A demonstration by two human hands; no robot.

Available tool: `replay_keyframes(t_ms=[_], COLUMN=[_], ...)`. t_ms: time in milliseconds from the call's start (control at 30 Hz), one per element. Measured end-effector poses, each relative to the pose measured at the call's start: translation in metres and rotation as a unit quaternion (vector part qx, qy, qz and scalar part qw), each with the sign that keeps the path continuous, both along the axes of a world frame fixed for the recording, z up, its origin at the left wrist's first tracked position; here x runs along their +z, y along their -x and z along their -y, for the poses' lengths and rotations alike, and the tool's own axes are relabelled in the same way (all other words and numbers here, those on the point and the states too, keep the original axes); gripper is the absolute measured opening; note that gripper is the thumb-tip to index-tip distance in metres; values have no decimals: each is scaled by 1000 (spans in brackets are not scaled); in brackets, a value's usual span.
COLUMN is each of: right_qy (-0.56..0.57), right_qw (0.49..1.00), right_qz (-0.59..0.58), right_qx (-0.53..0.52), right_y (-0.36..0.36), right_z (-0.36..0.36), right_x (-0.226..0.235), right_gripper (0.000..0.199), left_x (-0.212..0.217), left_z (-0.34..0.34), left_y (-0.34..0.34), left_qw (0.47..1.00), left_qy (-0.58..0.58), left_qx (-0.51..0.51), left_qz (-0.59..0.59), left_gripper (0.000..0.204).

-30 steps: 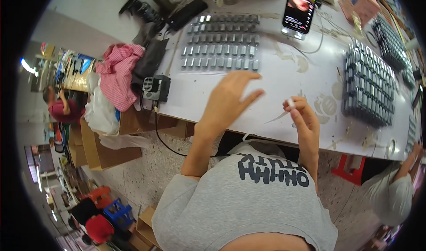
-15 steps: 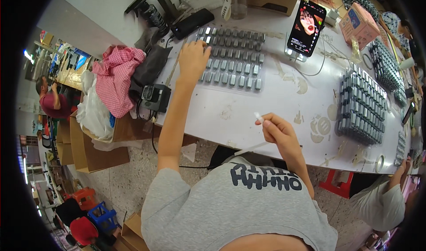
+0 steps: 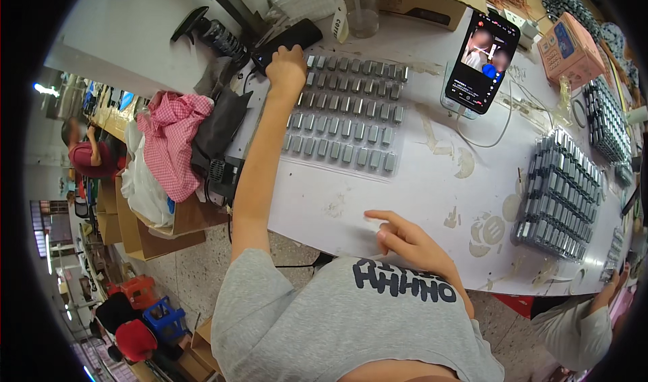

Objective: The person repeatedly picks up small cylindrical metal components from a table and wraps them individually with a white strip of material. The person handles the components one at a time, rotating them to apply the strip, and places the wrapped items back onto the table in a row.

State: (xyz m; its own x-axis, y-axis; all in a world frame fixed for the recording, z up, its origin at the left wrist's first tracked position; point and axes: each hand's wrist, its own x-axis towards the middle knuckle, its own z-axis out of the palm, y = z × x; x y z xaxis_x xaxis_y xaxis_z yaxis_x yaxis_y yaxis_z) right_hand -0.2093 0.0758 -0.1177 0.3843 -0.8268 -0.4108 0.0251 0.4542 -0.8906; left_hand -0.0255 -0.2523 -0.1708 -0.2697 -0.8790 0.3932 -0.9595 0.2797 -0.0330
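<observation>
A clear plastic tray with rows of small grey metal blocks lies on the white table. At its far left corner is my left hand, fingers curled down beside a black oblong case. Whatever those fingertips hold, if anything, is hidden. Near the table's front edge, my right hand has its index finger reaching left and its thumb below. Between the two shows a small white piece, smeared by motion.
A phone playing a video leans on a stand behind the tray, its cable trailing right. Stacked trays of metal blocks stand at the right, near a pink box. Pink checked cloth lies left of the table. Another person's sleeve shows lower right.
My left hand has gone from over the tray's left side to its far left corner, by the black case. My right hand has dropped nearer the front edge. The whole view has shifted slightly.
</observation>
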Motion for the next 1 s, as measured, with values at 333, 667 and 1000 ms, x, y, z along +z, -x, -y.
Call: replay_keyframes(t_ms=[333,667,1000], right_qy=[-40,-6,130], right_qw=[975,952,939], right_qz=[-3,92,242], right_qx=[-218,-291,-208], right_y=[11,11,24], right_z=[6,4,-20], right_x=[3,-15,4], right_gripper=[28,29,52], left_x=[-3,-12,82], left_z=[6,0,-216], left_y=[15,-11,18], left_qw=[999,994,826], left_qy=[-18,15,-41], left_qx=[0,-41,-235], left_qz=[42,-103,-510], left_gripper=[20,11,27])
